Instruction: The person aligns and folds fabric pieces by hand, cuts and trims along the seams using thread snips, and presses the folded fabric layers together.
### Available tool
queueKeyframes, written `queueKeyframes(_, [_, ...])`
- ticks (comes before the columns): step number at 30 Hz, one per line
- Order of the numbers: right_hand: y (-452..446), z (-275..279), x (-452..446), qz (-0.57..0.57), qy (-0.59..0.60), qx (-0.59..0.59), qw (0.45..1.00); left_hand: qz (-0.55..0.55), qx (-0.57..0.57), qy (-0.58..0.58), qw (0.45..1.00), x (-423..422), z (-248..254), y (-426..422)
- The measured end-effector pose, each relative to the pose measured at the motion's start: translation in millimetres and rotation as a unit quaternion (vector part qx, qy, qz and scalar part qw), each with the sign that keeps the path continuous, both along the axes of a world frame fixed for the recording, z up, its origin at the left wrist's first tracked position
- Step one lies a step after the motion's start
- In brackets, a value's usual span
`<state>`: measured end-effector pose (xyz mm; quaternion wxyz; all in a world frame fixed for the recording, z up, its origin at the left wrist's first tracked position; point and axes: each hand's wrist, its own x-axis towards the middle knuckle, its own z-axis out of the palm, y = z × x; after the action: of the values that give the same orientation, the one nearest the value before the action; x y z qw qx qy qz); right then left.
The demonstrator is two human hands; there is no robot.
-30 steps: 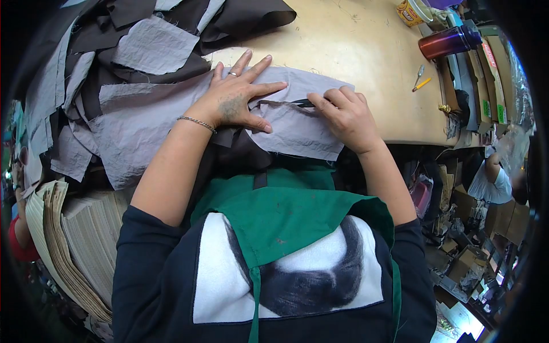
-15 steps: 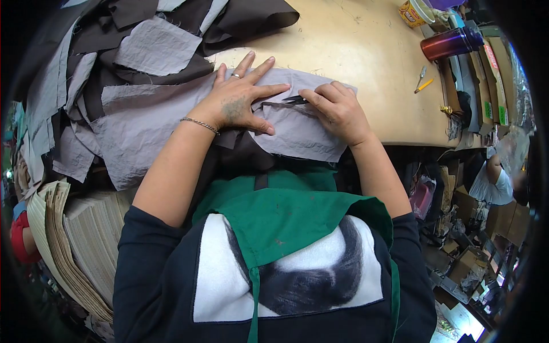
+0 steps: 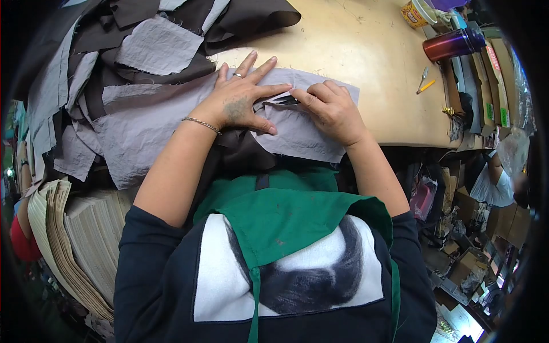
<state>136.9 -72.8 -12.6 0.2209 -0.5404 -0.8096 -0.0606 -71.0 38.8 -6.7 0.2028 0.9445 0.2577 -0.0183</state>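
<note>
Through the head camera I watch the right hand (image 3: 334,111), its thumb and forefinger clamped on a slim dark tool (image 3: 286,99). I can't make out what kind of tool it is, since the grip hides much of it. Its long axis runs roughly sideways, the visible end leading leftward out of the fingers, toward the left hand (image 3: 237,106).

That is the relation I care about: the tool's tip lies in the gap between the left thumb and forefinger, close to both, and the right fingertips are just beside the left forefinger's tip. The right hand is the one on the tool; the left is near it but not holding it.

The left hand lies palm down with its fingers spread apart, on the grey cloth (image 3: 314,134). That cloth stretches left to right along the near edge of the worktop (image 3: 389,103), so the tool lies roughly along its length. The tool is at a raised fold or opening in the cloth; I can't tell whether the tip touches the fabric or sits under it. Dark brown fabric (image 3: 249,26) lies beyond the left hand.
</note>
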Motion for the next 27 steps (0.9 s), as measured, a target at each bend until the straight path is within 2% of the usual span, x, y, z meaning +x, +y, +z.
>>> queueKeyframes(13, [-3,-11,-11,-0.028,0.006,0.055,0.998,-0.002,0.003,-0.002,1.000,0,0,0])
queueKeyframes(19, [-1,-5,-6,-0.003,-0.025,0.049,0.999,-0.004,-0.004,-0.001,1.000,-1,1,0])
queueKeyframes(22, [0,-6,-6,-0.001,-0.019,0.056,0.998,-0.007,-0.007,-0.004,1.000,-1,1,1])
queueKeyframes(25, [9,1,-4,-0.013,0.056,0.105,0.993,-0.017,-0.001,0.022,1.000,0,5,2])
queueKeyframes(27, [10,7,-1,-0.015,0.039,0.099,0.994,-0.016,-0.001,0.015,1.000,0,5,0])
